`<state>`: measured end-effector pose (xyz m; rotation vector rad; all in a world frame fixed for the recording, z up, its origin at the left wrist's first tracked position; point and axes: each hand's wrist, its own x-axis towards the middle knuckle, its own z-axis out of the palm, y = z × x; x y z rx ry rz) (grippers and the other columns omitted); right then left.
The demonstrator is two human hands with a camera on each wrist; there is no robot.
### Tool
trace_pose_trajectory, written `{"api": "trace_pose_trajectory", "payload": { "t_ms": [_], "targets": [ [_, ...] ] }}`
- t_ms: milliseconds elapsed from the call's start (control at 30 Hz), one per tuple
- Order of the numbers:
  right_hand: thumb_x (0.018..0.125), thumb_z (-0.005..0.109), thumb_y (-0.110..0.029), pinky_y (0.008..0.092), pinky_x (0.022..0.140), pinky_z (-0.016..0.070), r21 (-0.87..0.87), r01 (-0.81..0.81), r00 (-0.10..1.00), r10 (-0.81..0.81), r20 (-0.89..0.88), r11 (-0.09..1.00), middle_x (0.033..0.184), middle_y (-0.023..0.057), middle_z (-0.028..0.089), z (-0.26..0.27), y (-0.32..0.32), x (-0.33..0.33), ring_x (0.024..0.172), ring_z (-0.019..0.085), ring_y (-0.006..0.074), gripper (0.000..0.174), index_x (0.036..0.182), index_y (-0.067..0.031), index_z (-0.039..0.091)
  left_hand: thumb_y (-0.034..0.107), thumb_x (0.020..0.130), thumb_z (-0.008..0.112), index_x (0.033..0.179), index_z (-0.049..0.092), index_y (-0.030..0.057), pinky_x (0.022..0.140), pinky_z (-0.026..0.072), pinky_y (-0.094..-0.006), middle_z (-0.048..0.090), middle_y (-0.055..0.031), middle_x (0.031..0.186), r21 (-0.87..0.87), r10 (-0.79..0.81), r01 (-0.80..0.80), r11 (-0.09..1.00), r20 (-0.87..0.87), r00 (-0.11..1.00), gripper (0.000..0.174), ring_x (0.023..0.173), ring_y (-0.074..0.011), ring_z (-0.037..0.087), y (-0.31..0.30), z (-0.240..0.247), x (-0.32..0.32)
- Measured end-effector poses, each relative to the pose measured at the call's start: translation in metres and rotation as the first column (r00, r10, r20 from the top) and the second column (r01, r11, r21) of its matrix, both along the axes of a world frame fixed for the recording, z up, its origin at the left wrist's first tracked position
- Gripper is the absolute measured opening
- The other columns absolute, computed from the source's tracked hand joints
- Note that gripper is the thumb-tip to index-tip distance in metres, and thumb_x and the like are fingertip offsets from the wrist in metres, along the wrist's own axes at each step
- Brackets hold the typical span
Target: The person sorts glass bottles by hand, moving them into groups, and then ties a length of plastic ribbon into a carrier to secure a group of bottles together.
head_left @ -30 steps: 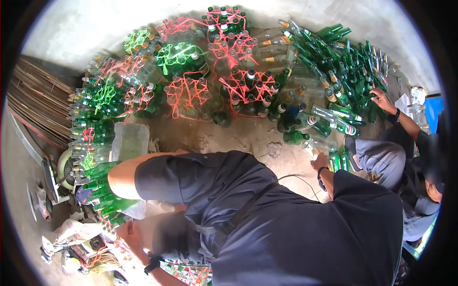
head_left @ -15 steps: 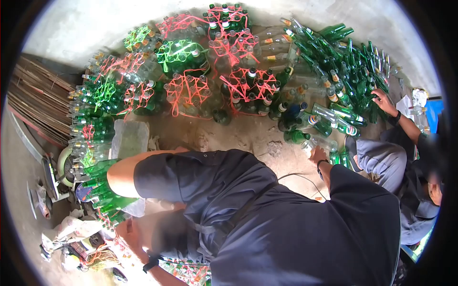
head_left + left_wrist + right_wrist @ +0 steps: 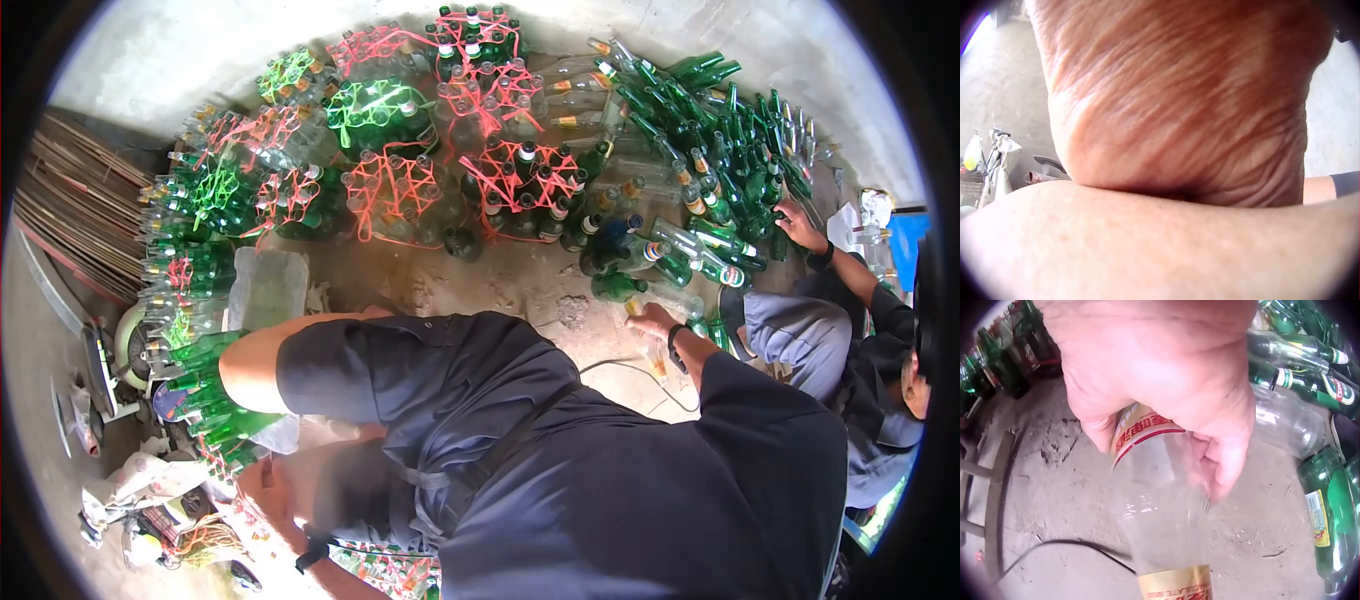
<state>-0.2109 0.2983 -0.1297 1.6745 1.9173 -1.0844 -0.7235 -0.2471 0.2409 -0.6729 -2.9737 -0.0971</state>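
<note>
My right hand [image 3: 655,322] grips a clear glass beer bottle [image 3: 1163,487] with gold-and-red labels, fingers and thumb around the labelled part. The bottle's other end, with a second gold label, points away from the palm over the dusty floor [image 3: 1072,519]. My left hand [image 3: 265,490] rests on my bare leg [image 3: 1147,244], holding nothing that shows; the wrist fills most of the left wrist view and its fingers are hidden there. Right of the held bottle, green bottles [image 3: 1329,512] and a clear bottle [image 3: 1291,422] lie on the floor.
Bundles of standing bottles tied with red [image 3: 390,195] and green straps [image 3: 378,110] line the wall. A heap of loose green bottles [image 3: 730,150] lies right. Another person's hand [image 3: 800,225] is at that heap. A black cable [image 3: 1079,542] crosses the floor.
My right hand has shifted slightly up and left in the head view, now with the clear bottle swung below it. My left hand stays on the leg. The other person's hand dropped slightly.
</note>
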Motion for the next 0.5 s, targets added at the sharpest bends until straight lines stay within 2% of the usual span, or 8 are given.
{"api": "trace_pose_trajectory", "payload": {
  "t_ms": [67,100,200,233,300,333,400,500],
  "targets": [
    [0.077,0.078,-0.037,0.0370,0.046,0.0363,-0.495,0.278,0.960,-0.262,0.103,0.823,0.060,0.0049,0.048,0.041,0.020,-0.016,0.048,0.048,0.0181,0.038,0.077,-0.0048,0.059,0.018,0.082,0.076,0.093,0.074,0.0035,0.079,0.0509,-0.0394,0.069,-0.0122,0.089,0.011,0.012,-0.012,1.000,0.021,1.000,0.018,0.084,-0.0267,0.064,0.003,0.002,0.001],
    [0.081,0.076,-0.031,0.0303,0.044,0.0195,-0.549,0.433,0.882,-0.462,0.095,0.715,0.054,-0.0009,0.032,0.062,0.020,-0.024,0.041,0.025,0.0092,0.033,0.069,-0.0088,0.054,0.018,0.082,0.076,0.094,0.074,0.0038,0.079,0.0509,-0.0397,0.069,-0.0123,0.089,0.022,0.028,-0.029,0.999,0.038,0.999,0.018,0.084,-0.0268,0.064,0.004,0.003,0.002],
    [0.081,0.078,-0.034,0.0363,0.051,0.0460,-0.480,0.351,0.902,-0.428,-0.057,0.804,0.067,0.0051,0.054,0.047,0.041,-0.015,0.051,0.050,0.0177,0.031,0.084,-0.0076,0.064,0.018,0.082,0.076,0.094,0.074,0.0038,0.079,0.0508,-0.0401,0.069,-0.0123,0.089,0.038,0.020,-0.020,0.999,0.017,1.000,0.019,0.084,-0.0274,0.064,0.009,0.006,0.005],
    [0.081,0.078,-0.034,0.0363,0.051,0.0460,-0.477,0.348,0.903,-0.425,-0.060,0.807,0.067,0.0051,0.054,0.036,0.049,-0.012,0.051,0.050,0.0177,0.031,0.084,-0.0076,0.064,0.018,0.082,0.076,0.094,0.074,0.0038,0.079,0.0508,-0.0401,0.069,-0.0123,0.089,0.042,0.022,-0.023,0.999,0.016,1.000,0.019,0.084,-0.0274,0.064,0.013,0.008,0.006],
    [0.088,0.072,-0.034,0.0350,0.055,0.0494,-0.621,0.381,0.830,-0.549,-0.096,0.685,0.086,0.0001,0.068,0.009,0.061,-0.003,0.065,0.060,0.0153,0.029,0.109,-0.0157,0.070,0.018,0.082,0.076,0.093,0.074,0.0037,0.081,0.0507,-0.0408,0.069,-0.0125,0.090,0.016,0.040,-0.041,0.999,0.064,0.997,0.018,0.086,-0.0282,0.064,0.020,0.016,0.010],
    [0.088,0.072,-0.034,0.0350,0.055,0.0494,-0.619,0.379,0.831,-0.547,-0.099,0.688,0.086,0.0001,0.068,0.010,0.069,-0.005,0.065,0.060,0.0153,0.029,0.109,-0.0157,0.070,0.018,0.082,0.076,0.093,0.074,0.0037,0.081,0.0507,-0.0408,0.069,-0.0125,0.090,0.020,0.041,-0.042,0.999,0.063,0.997,0.018,0.086,-0.0282,0.064,0.021,0.016,0.011],
    [0.089,0.070,-0.033,0.0366,0.055,0.0500,-0.798,0.294,0.881,-0.474,0.013,0.526,0.084,0.0003,0.067,0.016,0.081,-0.007,0.063,0.060,0.0150,0.023,0.107,-0.0175,0.070,0.018,0.082,0.076,0.094,0.074,0.0037,0.083,0.0505,-0.0413,0.069,-0.0122,0.091,0.014,0.060,-0.061,0.998,0.049,0.997,0.019,0.088,-0.0286,0.064,0.021,0.018,0.013],
    [0.093,0.064,-0.036,0.0452,0.068,0.0533,-0.718,0.365,0.880,-0.472,0.057,0.593,0.095,0.0072,0.062,0.019,0.078,-0.020,0.086,0.060,0.0234,0.026,0.105,-0.0138,0.060,0.018,0.082,0.076,0.095,0.074,0.0041,0.084,0.0504,-0.0416,0.070,-0.0119,0.092,0.040,0.056,-0.058,0.998,0.039,0.998,0.019,0.090,-0.0286,0.064,0.019,0.015,0.014]
  ]
}}
